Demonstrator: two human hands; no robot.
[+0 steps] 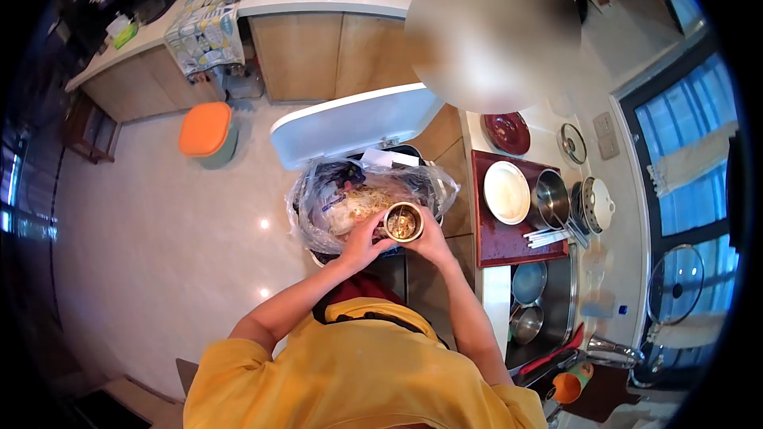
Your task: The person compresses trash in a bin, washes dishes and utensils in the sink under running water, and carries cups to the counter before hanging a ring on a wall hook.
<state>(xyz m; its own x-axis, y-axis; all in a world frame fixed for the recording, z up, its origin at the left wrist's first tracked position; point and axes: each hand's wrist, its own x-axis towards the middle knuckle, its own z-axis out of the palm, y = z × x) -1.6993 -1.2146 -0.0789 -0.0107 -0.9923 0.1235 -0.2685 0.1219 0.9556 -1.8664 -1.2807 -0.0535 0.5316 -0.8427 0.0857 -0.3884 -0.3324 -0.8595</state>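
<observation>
Head view shows an orange-topped bucket (211, 137) on the floor (151, 246), left of the open trash bin (350, 129). Above the bin, the left hand (363, 243) holds a shiny metal cup (403, 222), with the right hand (431, 240) on its other side; both hands' fingers are bent snug around it. Right of the bin, a red tray (499, 245) on the desk (494, 280) holds a white bowl (507, 192).

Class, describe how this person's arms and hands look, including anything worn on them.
Loose, plain yellow fabric sleeves, left and right, cover the upper arms, leaving both forearms bare. The left hand and right hand are ungloved, and no watch shows. Rings would be too small to make out.
</observation>
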